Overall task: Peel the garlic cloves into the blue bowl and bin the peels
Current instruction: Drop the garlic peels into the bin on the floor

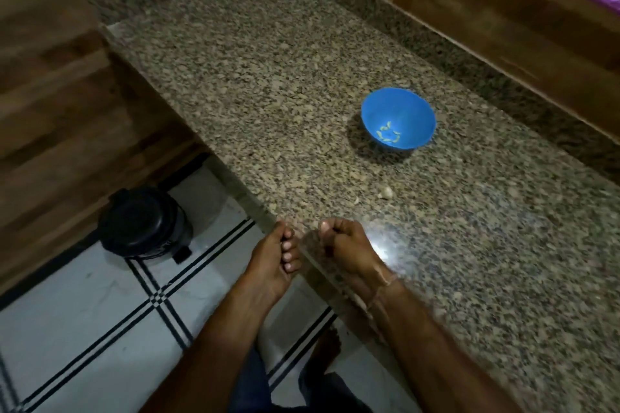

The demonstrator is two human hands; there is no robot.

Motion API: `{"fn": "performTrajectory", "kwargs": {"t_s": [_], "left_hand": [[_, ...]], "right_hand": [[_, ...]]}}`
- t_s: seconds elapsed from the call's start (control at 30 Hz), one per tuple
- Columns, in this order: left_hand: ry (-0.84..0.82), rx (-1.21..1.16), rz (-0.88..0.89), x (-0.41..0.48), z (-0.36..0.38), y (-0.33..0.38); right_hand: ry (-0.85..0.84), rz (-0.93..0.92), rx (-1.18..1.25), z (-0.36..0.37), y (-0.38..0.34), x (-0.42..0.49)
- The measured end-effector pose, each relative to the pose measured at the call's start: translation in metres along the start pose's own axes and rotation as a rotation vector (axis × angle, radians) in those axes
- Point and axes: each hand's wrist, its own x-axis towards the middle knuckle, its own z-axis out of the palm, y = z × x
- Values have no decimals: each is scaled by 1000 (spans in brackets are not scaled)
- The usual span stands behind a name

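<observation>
Standing upright, blue bowl (396, 106); cloves (389, 135) lie flat inside.

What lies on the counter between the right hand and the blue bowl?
Head view: a small pale garlic piece lies on the counter, touching neither the right hand nor the blue bowl.

1. Blue bowl (412, 104) — round, upright on the speckled counter (268, 94).
2. Peeled garlic cloves (388, 135) — a few pale pieces loose in the bowl's bottom.
3. One pale garlic bit (385, 192) lies on the counter near the bowl, apart from it; clove or peel, unclear.
4. Black bin (144, 221), lid down, stands on the tiled floor (84, 295).
</observation>
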Motion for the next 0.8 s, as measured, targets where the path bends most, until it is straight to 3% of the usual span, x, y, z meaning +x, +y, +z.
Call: {"fn": "performTrajectory", "kwargs": {"t_s": [0.23, 0.5, 0.8], "left_hand": [[88, -180, 138, -26, -98, 84], [225, -325, 219, -47, -270, 171], [345, -436, 284, -61, -377, 240]], "right_hand": [[-146, 201, 210, 138, -10, 15], [-297, 353, 312, 323, 2, 33], [-328, 427, 297, 436, -3, 78]]}}
